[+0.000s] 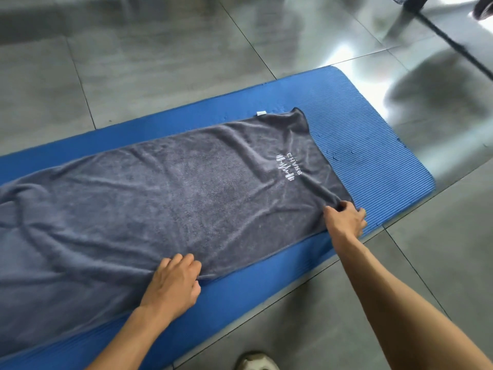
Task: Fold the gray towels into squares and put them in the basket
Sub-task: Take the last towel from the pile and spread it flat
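The gray towel (pixel 165 209) lies spread lengthwise on the blue mat (pixel 360 124). The right hand (pixel 345 218) pinches its near corner; the left hand (pixel 174 283) grips its near edge. Gray floor tiles (pixel 160 62) surround the mat, with a shoe (pixel 257 361) nearby.

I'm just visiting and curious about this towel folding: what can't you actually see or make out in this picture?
- Gray towel: its left end is cut off by the head view's left edge.
- Basket: nowhere in view.
- White lettering on the towel: upside down, too small to read surely.
- Fingertips of the left hand and right hand: tucked into the towel's near edge.
- Top right corner: blurred dark shapes.
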